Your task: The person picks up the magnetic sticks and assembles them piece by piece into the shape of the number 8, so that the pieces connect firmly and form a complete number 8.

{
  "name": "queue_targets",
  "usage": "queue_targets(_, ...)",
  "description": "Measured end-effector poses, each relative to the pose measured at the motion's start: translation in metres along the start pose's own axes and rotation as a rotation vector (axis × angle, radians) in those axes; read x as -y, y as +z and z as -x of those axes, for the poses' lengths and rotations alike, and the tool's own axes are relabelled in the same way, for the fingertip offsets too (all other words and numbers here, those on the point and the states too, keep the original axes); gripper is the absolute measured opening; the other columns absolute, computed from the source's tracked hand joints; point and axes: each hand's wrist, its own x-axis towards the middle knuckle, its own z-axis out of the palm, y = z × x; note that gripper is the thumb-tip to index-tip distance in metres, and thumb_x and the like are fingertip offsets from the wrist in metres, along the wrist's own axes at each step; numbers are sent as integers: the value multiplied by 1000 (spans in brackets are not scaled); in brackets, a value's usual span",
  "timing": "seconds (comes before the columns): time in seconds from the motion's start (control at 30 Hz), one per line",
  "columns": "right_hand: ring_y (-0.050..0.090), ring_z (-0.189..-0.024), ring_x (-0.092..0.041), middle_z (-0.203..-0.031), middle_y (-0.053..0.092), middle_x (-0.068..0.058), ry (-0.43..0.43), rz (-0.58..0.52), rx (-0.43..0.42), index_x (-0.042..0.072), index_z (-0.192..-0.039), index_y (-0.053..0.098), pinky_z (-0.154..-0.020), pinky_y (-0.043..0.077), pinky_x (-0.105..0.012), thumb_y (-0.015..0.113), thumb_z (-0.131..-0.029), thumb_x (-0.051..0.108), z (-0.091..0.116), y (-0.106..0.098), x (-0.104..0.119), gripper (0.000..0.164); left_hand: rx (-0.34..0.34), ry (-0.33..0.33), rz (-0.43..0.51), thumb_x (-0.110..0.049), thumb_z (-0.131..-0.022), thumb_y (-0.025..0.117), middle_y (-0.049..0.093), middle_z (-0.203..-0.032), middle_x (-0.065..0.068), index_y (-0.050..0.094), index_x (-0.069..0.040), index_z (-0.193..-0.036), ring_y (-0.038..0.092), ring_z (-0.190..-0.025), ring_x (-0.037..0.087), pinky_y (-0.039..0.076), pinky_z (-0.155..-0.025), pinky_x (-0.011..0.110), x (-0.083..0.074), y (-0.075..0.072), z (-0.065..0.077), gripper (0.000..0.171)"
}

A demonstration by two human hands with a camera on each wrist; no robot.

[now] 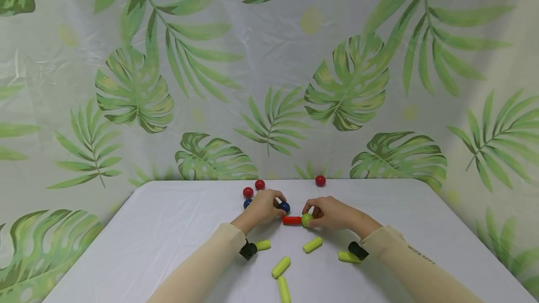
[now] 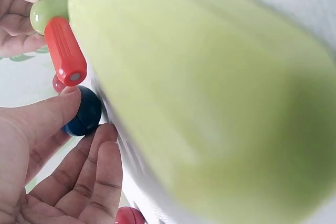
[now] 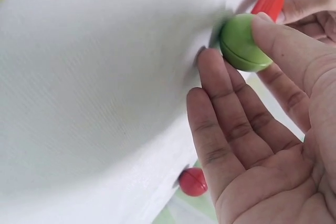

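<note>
My left hand pinches a dark blue ball between thumb and fingers, low over the white table. To its right, my right hand holds a green ball with thumb and fingertips. A red ridged stick joins the green ball at one end and points left toward the blue ball. In the left wrist view, a small silver disc shows in the stick's free end, close beside the left thumb. The blue ball sits just behind that end in the head view.
Behind the left hand lie two red balls and a second blue ball, partly covered. Another red ball rests at the table's back edge. Several yellow-green sticks are scattered nearer the front. Leaf-patterned cloth hangs behind the table.
</note>
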Motion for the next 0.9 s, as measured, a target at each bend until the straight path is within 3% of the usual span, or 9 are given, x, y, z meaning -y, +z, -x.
queue_targets(0.43, 65, -79, -13, -92, 71, 1, 11, -28, -9, 14, -118, 73, -74, 56, -29, 83, -94, 15, 3, -9, -5, 26, -79, -64, 101, -16, -89, 89, 79, -96, 7, 77, -11, -114, 69, -90, 19, 59, -79, 34, 4, -2, 8, 28)
queue_targets(0.9, 66, -79, -13, -93, 72, -1, 49, -12, -38, 12, -120, 73, -75, 57, -30, 82, -95, 14, 2, -19, -20, 27, -63, -91, 144, -15, -89, 89, 77, -95, 6, 76, -10, -112, 65, -85, 18, 54, -75, 31, 0, 2, 14, 27)
